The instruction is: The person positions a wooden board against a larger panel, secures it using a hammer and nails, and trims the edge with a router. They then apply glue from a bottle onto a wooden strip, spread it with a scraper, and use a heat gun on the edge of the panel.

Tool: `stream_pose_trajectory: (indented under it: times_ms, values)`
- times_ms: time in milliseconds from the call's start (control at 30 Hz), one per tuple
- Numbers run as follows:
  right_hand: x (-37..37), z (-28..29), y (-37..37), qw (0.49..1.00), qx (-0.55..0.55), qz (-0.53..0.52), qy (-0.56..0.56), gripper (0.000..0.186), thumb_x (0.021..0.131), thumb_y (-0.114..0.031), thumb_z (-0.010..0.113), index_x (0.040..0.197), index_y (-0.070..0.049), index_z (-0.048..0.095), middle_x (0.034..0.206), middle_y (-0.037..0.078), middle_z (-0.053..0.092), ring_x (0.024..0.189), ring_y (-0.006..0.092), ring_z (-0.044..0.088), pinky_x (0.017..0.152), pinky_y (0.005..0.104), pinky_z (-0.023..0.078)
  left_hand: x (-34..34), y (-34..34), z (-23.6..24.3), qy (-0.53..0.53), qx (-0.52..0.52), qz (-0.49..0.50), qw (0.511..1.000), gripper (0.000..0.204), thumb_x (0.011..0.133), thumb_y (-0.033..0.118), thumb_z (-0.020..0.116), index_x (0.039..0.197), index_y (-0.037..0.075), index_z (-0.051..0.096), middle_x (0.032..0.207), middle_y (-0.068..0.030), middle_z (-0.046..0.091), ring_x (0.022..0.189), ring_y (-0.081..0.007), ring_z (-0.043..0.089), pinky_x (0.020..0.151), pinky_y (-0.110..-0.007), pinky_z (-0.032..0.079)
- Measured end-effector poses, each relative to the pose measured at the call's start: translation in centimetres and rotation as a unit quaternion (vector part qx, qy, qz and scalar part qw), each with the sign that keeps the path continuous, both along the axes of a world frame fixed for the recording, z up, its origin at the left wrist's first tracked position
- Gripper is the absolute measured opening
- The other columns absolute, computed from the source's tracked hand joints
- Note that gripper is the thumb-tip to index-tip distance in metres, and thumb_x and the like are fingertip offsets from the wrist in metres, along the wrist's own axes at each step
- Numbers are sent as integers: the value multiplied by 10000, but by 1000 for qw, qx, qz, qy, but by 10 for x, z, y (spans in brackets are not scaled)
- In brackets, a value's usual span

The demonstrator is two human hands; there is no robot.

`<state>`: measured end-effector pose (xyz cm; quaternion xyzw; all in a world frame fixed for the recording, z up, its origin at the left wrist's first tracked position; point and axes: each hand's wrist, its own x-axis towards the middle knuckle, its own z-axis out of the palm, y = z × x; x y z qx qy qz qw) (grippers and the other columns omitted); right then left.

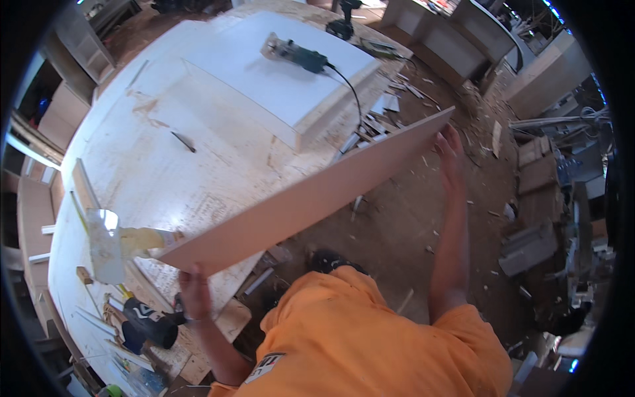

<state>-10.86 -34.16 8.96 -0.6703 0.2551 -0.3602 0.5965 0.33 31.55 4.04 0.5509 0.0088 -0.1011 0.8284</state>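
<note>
A long, narrow wooden board (311,195) is held up at a slant in front of me, its right end farther away than its left. My left hand (194,291) grips the near left end, fingers at its lower edge. At the far right end, my right hand (450,151) is closed on the board's edge. The board's left end overlaps the worktable (165,178), while the rest hangs over the floor. Beside that left end lies a pale yellow bottle-shaped thing (142,239).
A white panel box (231,49) stands on the table, with a green corded power tool (297,54) on top. Behind it is a cordless drill (341,26). A dark pointed tool (184,141) lies on the tabletop. Offcuts (390,116) litter the floor; cabinet carcasses (443,33) stand at back right.
</note>
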Motion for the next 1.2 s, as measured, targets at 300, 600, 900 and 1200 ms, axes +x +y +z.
stream_pose_trajectory:
  times_ms: [300,600,900,1200]
  values:
    - [133,-86,-30,979,151,91,100,499,997,-309,663,1402,-33,567,1257,89,658,1144,197,616,979,358,477,-24,33,157,-59,204,306,928,507,1003,284,683,1363,-41,536,1218,-152,624,1117,-219,580,963,-392,480]
    - [248,-152,-112,924,102,279,243,371,1004,-264,662,1293,-34,644,993,22,683,848,70,565,717,260,476,-157,114,126,-76,357,504,783,549,999,384,660,1351,-12,514,1281,-169,587,1207,-289,578,965,-467,531]
    - [433,-54,-323,902,-304,275,132,228,932,-136,646,1144,-128,730,949,130,711,890,217,657,838,342,507,-98,-110,123,13,279,353,893,438,973,312,676,1278,16,573,1177,-97,616,1105,-228,589,913,-382,497]
    - [398,-47,-376,860,-253,293,332,675,988,-570,569,1438,-68,540,1416,160,582,1280,294,575,1036,433,481,-37,-208,-22,120,13,248,961,448,1031,291,608,1382,23,531,1284,-98,633,1153,-251,624,981,-405,516]
